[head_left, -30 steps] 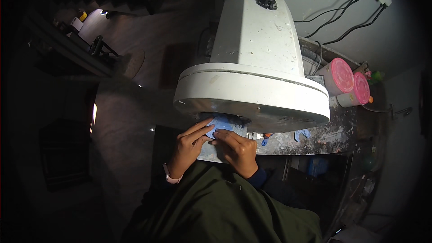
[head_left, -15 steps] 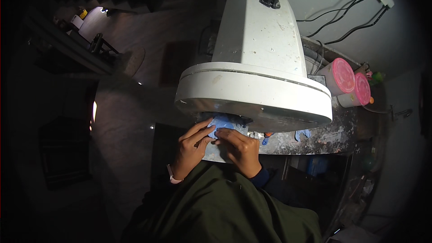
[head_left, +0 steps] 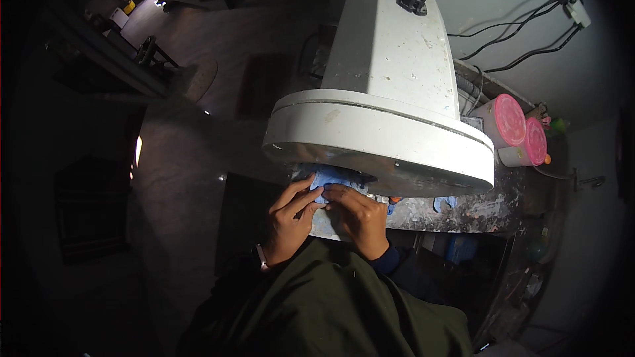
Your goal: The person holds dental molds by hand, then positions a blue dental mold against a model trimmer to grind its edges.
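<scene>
A blue, irregular, soft-looking piece (head_left: 330, 177) lies between my hands, just under the front rim of a big white machine head (head_left: 377, 125). My left hand (head_left: 290, 221) grips the piece's left and near side with bent fingers. From the right, my right hand (head_left: 364, 220) presses its thumb and fingertips onto the near edge. Both hands meet at the piece, and their fingers hide part of it. The far part of the piece sits in shadow below the machine head. Beneath my hands is a pale, stained surface (head_left: 329, 226).
Right of my hands, another blue scrap (head_left: 444, 203) and a small orange-and-blue item (head_left: 393, 205) lie on the stained worktop (head_left: 483, 215). Two white tubs with pink lids (head_left: 509, 119) stand at the back right. Black cables (head_left: 506, 32) hang along the wall.
The whole view has shifted slightly, so the machine sits further right. Both hands stay on the blue piece; the fingers have moved a little along it, and my fingertips are closer together.
</scene>
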`<state>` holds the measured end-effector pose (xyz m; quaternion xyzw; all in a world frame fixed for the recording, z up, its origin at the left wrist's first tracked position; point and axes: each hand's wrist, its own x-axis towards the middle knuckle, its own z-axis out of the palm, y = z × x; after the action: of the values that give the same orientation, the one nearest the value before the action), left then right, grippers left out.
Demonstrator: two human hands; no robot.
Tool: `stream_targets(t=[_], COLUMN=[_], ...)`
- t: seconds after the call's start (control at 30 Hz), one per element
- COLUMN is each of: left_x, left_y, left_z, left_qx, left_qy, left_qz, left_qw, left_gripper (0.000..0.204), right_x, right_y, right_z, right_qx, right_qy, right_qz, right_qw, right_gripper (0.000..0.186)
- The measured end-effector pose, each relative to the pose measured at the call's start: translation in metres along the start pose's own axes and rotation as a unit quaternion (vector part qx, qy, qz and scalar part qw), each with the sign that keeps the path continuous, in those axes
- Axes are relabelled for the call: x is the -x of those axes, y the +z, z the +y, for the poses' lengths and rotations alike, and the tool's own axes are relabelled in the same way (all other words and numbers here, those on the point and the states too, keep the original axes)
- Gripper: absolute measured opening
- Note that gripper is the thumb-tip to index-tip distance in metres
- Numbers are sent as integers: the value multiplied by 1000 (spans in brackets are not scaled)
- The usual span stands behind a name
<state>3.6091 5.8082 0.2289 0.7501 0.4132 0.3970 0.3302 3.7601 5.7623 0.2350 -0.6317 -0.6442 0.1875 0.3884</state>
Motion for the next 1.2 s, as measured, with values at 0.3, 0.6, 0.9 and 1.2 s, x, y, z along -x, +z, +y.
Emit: stream_targets(t=[0.3,0.6,0.9,1.2], left_x=[-2,0,-10,-22], left_y=[4,3,-7,-14], left_z=[7,-1,-7,-19], left_qx=[3,-5,31,63], left_qy=[-6,10,7,9], left_qz=[16,13,-44,-87], left_qw=[1000,1000,999,994], left_gripper=[31,32,34,35], right_x=[0,2,3,2], right_y=[4,7,13,16], right_z=[11,12,12,11], right_qx=[4,-3,14,20], right_qy=[-37,-31,-42,-40], right_qz=[45,47,76,77], right_qw=[998,998,996,996], right_gripper=[26,29,28,24])
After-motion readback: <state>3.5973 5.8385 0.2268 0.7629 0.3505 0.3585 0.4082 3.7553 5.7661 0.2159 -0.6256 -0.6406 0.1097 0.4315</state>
